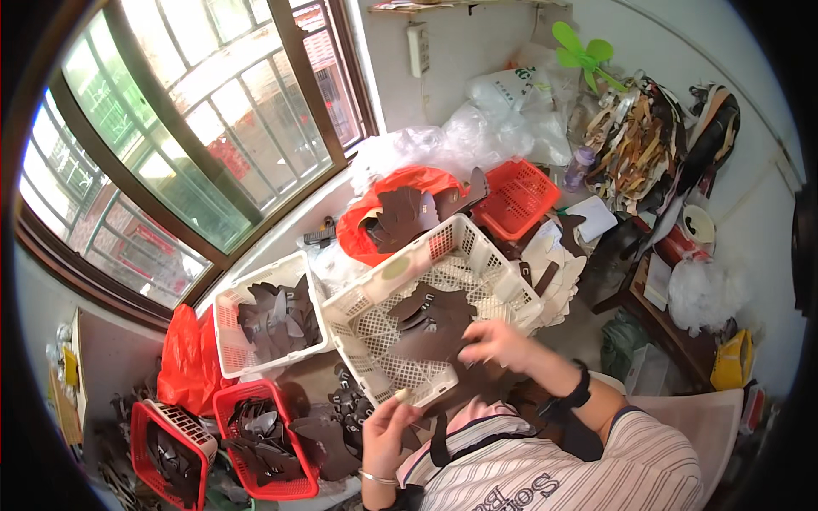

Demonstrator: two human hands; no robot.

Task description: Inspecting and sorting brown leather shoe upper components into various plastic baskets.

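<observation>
Pinching a brown piece point(423, 344), right hand point(498, 346) hovers at white crate point(366, 298), window point(204, 162) beyond — left hand point(388, 433): grip unclear.

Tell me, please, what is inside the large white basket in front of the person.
Inside the large white basket lie overlapping flat, dark brown pieces, with bare lattice showing beside them. Whatever lies directly beneath the pieces is covered, so I cannot see it.

A workshop, shown by crates point(345, 351) of cut, seemingly leather pieces point(439, 317).

Left hand point(386, 430), fingers point(390, 411) curled; right hand point(498, 345) farther forward, forearm point(550, 368) slanting inward.
</observation>
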